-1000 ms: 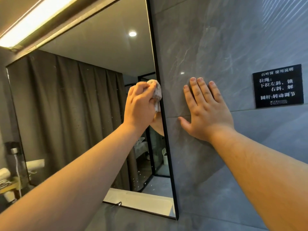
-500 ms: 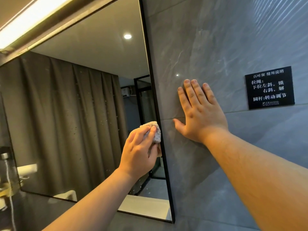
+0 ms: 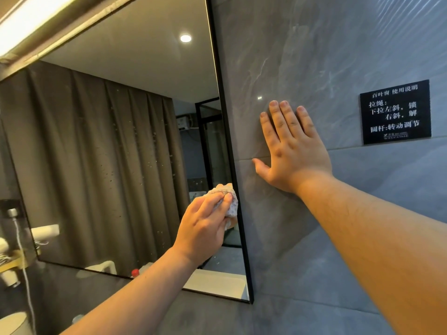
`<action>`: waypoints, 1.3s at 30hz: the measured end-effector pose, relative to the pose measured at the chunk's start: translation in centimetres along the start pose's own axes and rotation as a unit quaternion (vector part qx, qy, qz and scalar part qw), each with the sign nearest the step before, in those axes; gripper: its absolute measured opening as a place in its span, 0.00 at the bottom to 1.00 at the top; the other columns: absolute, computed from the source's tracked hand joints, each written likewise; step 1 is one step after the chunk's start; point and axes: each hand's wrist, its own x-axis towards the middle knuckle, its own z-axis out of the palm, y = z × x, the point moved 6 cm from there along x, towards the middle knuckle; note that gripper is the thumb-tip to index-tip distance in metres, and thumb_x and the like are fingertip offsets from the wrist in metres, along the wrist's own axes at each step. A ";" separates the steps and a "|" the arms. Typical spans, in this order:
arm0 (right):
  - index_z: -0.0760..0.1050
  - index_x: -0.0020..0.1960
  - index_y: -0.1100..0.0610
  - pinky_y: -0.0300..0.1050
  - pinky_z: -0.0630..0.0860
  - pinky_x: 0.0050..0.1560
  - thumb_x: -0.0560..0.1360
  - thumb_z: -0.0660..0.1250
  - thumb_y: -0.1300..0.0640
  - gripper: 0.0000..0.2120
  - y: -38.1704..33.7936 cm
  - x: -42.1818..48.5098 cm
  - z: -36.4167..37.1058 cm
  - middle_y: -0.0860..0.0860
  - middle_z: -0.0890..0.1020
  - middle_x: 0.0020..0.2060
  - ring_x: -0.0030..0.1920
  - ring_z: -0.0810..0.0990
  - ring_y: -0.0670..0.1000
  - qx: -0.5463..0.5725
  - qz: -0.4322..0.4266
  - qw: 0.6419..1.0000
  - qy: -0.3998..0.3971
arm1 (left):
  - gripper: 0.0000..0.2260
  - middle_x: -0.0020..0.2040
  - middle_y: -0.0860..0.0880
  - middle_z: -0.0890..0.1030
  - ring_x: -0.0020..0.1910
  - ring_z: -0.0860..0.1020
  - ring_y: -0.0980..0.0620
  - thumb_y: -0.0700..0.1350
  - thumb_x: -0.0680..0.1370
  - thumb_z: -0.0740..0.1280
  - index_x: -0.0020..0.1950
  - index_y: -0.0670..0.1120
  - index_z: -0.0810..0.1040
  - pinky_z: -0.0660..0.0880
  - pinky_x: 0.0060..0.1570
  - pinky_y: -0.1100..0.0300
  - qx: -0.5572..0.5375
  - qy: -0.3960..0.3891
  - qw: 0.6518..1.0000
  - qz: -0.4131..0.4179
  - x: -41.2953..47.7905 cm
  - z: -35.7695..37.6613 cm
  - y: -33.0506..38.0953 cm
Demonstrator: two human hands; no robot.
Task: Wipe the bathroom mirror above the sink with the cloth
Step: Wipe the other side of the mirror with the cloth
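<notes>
Left hand [image 3: 203, 228] fingers [image 3: 223, 198] closed on cloth [image 3: 229, 201], pressed to mirror [image 3: 108, 153] at 4 o'clock edge. Right hand [image 3: 294, 151] spread flat on wall [image 3: 314, 56], holding nothing.

Count, as seen: two hands, the left hand [image 3: 203, 228] and the right hand [image 3: 294, 151]. One cloth [image 3: 229, 201]. One mirror [image 3: 121, 141], black-edged. One black sign [image 3: 395, 112] with white lettering on the grey tiled wall [image 3: 314, 56]. One strip light [image 3: 31, 22] above the glass. One round ceiling light [image 3: 185, 38] reflected.
</notes>
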 end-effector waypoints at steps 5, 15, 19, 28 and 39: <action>0.47 0.80 0.61 0.60 0.44 0.79 0.76 0.52 0.34 0.43 -0.1 -0.1 0.0 0.62 0.48 0.80 0.80 0.46 0.61 0.000 -0.003 1.000 -0.008 | 0.18 0.60 0.44 0.76 0.53 0.74 0.48 0.40 0.74 0.70 0.64 0.39 0.77 0.72 0.54 0.57 0.003 -0.016 0.999 0.046 -0.7 -0.2 0.9; 0.48 0.80 0.63 0.59 0.44 0.79 0.77 0.57 0.39 0.42 -1.6 -3.0 1.1 0.63 0.49 0.79 0.80 0.46 0.61 0.025 0.020 0.999 -0.010 | 0.19 0.60 0.44 0.75 0.53 0.73 0.47 0.35 0.72 0.69 0.63 0.39 0.78 0.73 0.54 0.56 -0.016 -0.047 0.995 0.090 -2.0 -0.1 1.1; 0.48 0.80 0.63 0.59 0.44 0.79 0.77 0.56 0.41 0.41 -2.0 -3.9 1.4 0.63 0.49 0.79 0.80 0.46 0.61 0.020 0.022 1.000 -0.006 | 0.18 0.62 0.44 0.72 0.54 0.72 0.46 0.32 0.70 0.69 0.60 0.37 0.79 0.70 0.55 0.56 0.006 -0.007 0.998 0.068 0.4 -1.3 -1.2; 0.49 0.80 0.63 0.59 0.44 0.79 0.76 0.53 0.40 0.41 -2.0 -3.8 1.4 0.62 0.50 0.79 0.80 0.47 0.61 0.024 0.030 0.999 -0.003 | 0.17 0.57 0.41 0.78 0.54 0.75 0.39 0.35 0.74 0.65 0.63 0.40 0.78 0.73 0.54 0.51 0.023 0.081 0.976 -0.199 4.8 -3.3 -8.8; 0.50 0.80 0.63 0.58 0.43 0.78 0.76 0.60 0.40 0.42 -2.0 -3.8 1.3 0.63 0.51 0.79 0.79 0.47 0.61 0.017 0.026 1.000 -0.004 | 0.19 0.62 0.45 0.70 0.49 0.72 0.45 0.41 0.75 0.62 0.65 0.38 0.76 0.73 0.48 0.53 -0.012 0.021 0.997 -0.077 -2.7 1.2 0.1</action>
